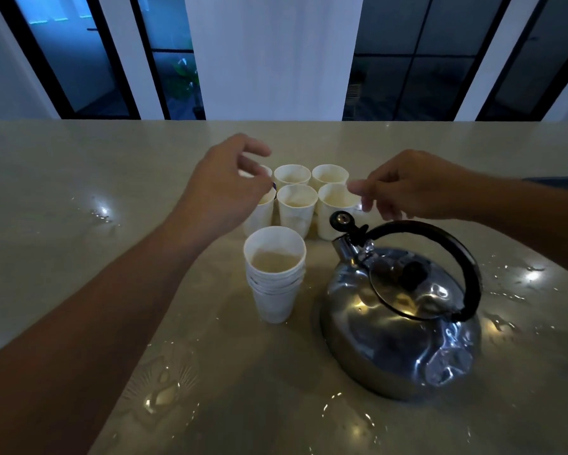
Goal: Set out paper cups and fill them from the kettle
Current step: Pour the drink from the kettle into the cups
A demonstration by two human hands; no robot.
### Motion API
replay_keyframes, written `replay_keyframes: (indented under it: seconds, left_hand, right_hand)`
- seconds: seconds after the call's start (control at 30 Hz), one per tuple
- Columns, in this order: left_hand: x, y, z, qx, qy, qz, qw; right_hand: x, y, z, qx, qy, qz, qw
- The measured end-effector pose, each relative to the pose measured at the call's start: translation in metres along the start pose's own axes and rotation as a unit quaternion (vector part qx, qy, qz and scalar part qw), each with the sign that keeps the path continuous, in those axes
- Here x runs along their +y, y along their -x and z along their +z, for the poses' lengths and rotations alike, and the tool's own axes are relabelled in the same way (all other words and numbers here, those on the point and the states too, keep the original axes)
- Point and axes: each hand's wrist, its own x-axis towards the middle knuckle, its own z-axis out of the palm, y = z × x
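Hovering over six white paper cups (297, 205) set two rows deep on the wet beige stone counter (79, 165), the left hand (223, 178) and right hand (410, 188) both hang loosely curled, gripping nothing. Nearer stands a stack of white paper cups (274, 274); the dented steel kettle (404, 320) sits to its right.

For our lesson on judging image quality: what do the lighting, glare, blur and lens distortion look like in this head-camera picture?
Head view: dim, bluish light; bright glare spots on the wet countertop and on the steel kettle; fingertips of the left hand and right hand are motion-blurred; wide-angle lens tilts the window frames outward.
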Motion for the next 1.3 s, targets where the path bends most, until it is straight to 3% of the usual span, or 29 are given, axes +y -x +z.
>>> replay_keyframes:
  seconds: [0.13,0.27,0.6,0.93,1.3]
  left_hand:
    - [0.044,0.007,0.014,-0.140,-0.071,0.079,0.984]
    - [0.065,0.014,0.047,-0.283,-0.230,0.131,0.922]
    - [0.080,0.017,0.091,-0.205,-0.356,0.225,0.883]
    - [0.097,0.012,0.085,-0.236,-0.399,0.281,0.840]
    - [0.119,-0.027,0.083,-0.236,-0.347,0.289,0.861]
  right_hand:
    - [-0.007,0.026,-0.005,-0.041,0.047,0.044,0.997]
    - [-0.011,0.054,-0.003,-0.057,0.089,0.081,0.991]
    - [0.001,0.095,0.021,0.093,-0.059,0.114,0.987]
    - [-0.011,0.097,0.003,0.026,0.046,0.100,0.994]
    - [-0.012,0.078,-0.037,0.054,0.090,0.106,0.989]
